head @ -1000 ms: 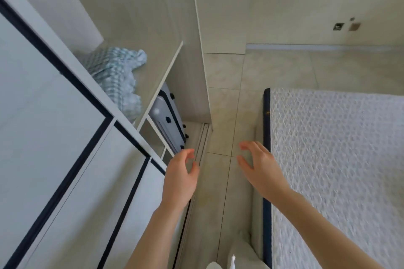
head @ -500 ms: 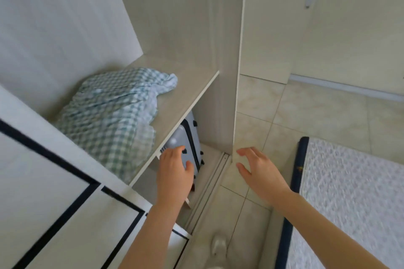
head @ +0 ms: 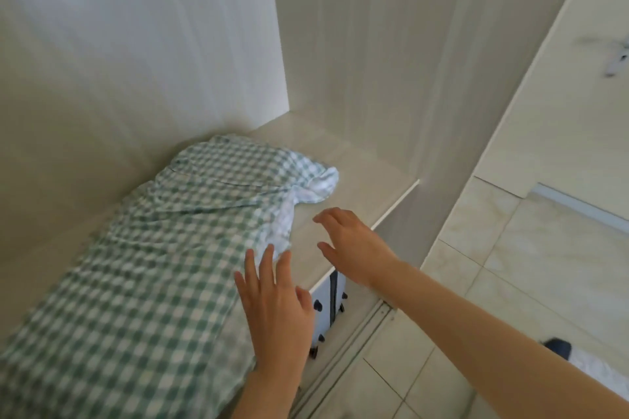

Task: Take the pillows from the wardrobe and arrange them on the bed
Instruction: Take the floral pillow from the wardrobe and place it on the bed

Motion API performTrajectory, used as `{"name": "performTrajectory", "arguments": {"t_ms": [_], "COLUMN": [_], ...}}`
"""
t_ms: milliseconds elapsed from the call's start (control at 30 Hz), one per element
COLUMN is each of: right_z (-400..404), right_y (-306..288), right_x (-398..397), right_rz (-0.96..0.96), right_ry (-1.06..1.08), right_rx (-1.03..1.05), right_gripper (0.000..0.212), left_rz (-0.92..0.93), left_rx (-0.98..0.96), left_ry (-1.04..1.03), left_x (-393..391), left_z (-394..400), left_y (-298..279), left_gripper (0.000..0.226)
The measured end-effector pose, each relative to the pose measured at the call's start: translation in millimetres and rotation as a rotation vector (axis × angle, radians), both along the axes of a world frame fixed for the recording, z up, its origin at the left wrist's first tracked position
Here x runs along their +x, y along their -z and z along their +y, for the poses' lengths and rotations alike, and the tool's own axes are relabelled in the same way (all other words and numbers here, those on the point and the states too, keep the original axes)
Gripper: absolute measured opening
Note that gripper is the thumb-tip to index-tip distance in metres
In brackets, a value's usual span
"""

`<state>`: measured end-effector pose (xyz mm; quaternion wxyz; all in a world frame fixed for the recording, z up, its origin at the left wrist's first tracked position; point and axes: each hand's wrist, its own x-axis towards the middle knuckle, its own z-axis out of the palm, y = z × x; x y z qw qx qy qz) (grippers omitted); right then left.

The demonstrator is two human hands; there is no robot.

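Observation:
A green-and-white checked pillow (head: 163, 248) lies lengthwise on the wardrobe shelf (head: 360, 180), its loose open end bunched at the far right. My left hand (head: 275, 303) hovers with fingers spread over the pillow's near right edge; whether it touches is unclear. My right hand (head: 354, 245) is open, fingers apart, above the bare shelf just right of the pillow. Neither hand holds anything. A corner of the bed (head: 585, 364) shows at the lower right edge.
A pale suitcase (head: 326, 309) with black trim stands under the shelf, behind my left hand. The wardrobe's side panel (head: 374, 61) rises on the right. A sliding-door track (head: 357, 343) runs along the tiled floor (head: 510, 265). A door handle (head: 616, 58) is at the upper right.
Both hands have risen from in front of the suitcase up to shelf height, close to the pillow. The view has swung left into the wardrobe, and the bed has nearly left the frame.

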<state>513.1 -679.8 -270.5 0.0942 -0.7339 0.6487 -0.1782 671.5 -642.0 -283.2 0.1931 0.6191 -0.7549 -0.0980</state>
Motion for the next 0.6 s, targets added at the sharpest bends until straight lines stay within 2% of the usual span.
{"name": "performTrajectory", "arguments": {"t_ms": [133,367,467,600], "right_z": [-48.1,-108.5,-133.8,-161.1], "right_y": [1.4,13.1,19.4,26.8], "right_x": [12.2,28.4,30.7,21.2], "right_rz": [0.071,0.244,0.391,0.428], "right_ry": [-0.18,-0.435,-0.571,-0.565], "right_rx": [-0.037,-0.105,-0.09,-0.016], "right_gripper": [0.054,0.074,0.084,0.094], "left_rz": [0.053,-0.021,-0.081,-0.164], "left_rx": [-0.036,0.039,0.05,0.036], "left_ry": [-0.16,-0.365,-0.405,-0.428], "left_x": [8.5,31.7,37.1,31.7], "left_z": [-31.2,-51.0,-52.6,-53.8], "left_y": [-6.7,4.0,7.9,11.2], "left_gripper": [0.053,0.067,0.07,0.083]}}
